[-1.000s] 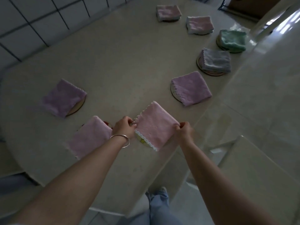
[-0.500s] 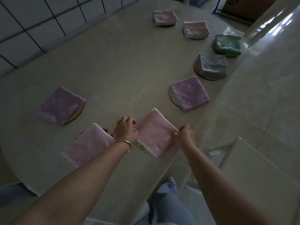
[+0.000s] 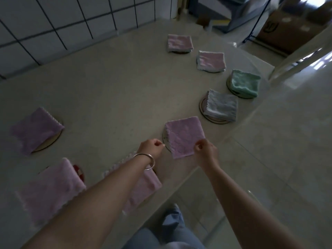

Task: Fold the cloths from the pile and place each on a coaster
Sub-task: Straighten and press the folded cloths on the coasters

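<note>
The folded pink cloth (image 3: 147, 186) lies flat near the table's front edge, partly hidden under my left forearm. Neither hand touches it. My left hand (image 3: 150, 148) hovers beyond it with its fingers curled and nothing in them. My right hand (image 3: 206, 151), fingers curled too, is at the near right edge of a folded purple cloth (image 3: 183, 135) that lies on a round coaster (image 3: 164, 139). Whether the right hand touches that cloth I cannot tell.
Several more folded cloths sit on coasters around the table (image 3: 107, 90): pale pink (image 3: 50, 191), purple (image 3: 36, 128), grey-blue (image 3: 222, 106), green (image 3: 245, 83), two pink (image 3: 212, 61) (image 3: 179, 43). The table edge runs diagonally at right, with floor beyond. A tiled wall stands behind.
Both hands have let go of the pink cloth and moved up and away from it toward the purple cloth. The view has tilted upward.
</note>
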